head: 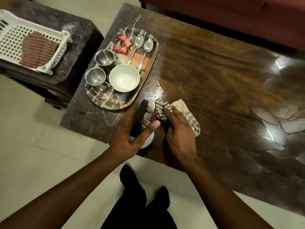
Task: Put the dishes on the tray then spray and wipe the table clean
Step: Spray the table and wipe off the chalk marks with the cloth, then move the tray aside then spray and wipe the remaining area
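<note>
Gripping the spray bottle [138, 117] round its black head, the left hand [130, 139] has its fingers wrapped about the neck and the thumb laid out to the right, with the bottle's white body showing just below the palm. The bottle stands at the near edge of the table [214, 71]. Just beside it, the right hand [179, 132] is closed over a bunched striped cloth [187, 110], fingers bent into the fabric and holding it down against the wood; one end of the cloth sticks out toward the bottle, the other past the knuckles to the right. The tabletop around the cloth shines wet, and pale streaks mark the darker left part. Beyond the hands, on that left part, sits the tray [105, 103] with the dishes already on it: two steel cups [104, 57] [95, 77] along its left side, a white bowl [124, 77] touching them on the right, two spoons [138, 41] [148, 45] lying side by side at the far end, and two red sachets [124, 40] [120, 49] next to the spoons. Left of the table stands a dark side table [79, 38] bearing a white slotted basket [14, 38] with a folded brown striped fabric [39, 48] inside. The person's dark trouser legs [140, 195] show below, over the pale floor tiles.
</note>
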`<state>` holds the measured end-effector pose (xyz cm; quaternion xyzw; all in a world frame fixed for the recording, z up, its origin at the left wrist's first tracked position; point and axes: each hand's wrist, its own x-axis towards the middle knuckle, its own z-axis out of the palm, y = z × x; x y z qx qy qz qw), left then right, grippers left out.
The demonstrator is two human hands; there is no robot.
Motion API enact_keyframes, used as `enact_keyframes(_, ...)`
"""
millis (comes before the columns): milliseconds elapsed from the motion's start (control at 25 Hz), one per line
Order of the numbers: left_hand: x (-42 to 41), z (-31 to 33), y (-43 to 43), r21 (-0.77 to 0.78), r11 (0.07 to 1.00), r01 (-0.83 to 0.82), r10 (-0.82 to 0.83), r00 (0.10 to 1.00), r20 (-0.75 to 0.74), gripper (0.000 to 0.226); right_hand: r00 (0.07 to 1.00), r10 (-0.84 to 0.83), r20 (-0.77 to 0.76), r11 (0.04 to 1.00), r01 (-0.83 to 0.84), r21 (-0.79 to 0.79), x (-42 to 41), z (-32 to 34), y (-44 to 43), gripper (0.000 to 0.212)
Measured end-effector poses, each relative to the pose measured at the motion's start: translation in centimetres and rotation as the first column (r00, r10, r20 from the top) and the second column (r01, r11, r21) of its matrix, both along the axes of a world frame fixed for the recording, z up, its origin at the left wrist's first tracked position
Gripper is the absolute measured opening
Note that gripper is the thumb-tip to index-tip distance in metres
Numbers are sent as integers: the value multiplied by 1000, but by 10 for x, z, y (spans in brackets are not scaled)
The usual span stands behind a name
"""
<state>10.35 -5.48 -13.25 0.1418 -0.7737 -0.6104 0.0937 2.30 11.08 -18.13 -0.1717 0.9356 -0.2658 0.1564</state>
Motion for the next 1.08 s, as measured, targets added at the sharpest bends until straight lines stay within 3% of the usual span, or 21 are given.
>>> enact_keyframes(240, 1, -11, -9, -57, 994, 94, -94, 996, -4, 50, 1000, -3, 8, 996, 2, 84, 9, -4, -6, 62)
enact_keyframes(400, 11, -14, -34, -78, 984, 161, -158, 987, 42, 81, 998, -69, -4, 996, 69, 58, -16, 9, -18, 58)
enact_keyframes(560, 36, -14, -79, -215, 951, 223, -219, 975, 46, 70, 990, -136, 25, 987, 138, -78, -69, 37, -40, 45)
enact_keyframes(680, 50, -13, -99, -201, 980, 7, 22, 989, 144, 36, 983, -154, 99, 963, 172, -209, -120, 58, -67, 41)
enact_keyframes(760, 49, -23, -109, -57, 970, -237, 243, 914, 325, 19, 979, -155, 129, 949, 184, -255, -155, 61, -85, 38)
enact_keyframes(920, 36, -39, -127, 212, 750, -626, 458, 724, 516, 11, 985, -77, 151, 964, 112, -241, -217, 64, -124, 39)
enact_keyframes(1080, 14, -34, -134, 401, 509, -761, 439, 631, 640, 24, 980, 14, 198, 981, 25, -192, -262, 65, -166, 31)
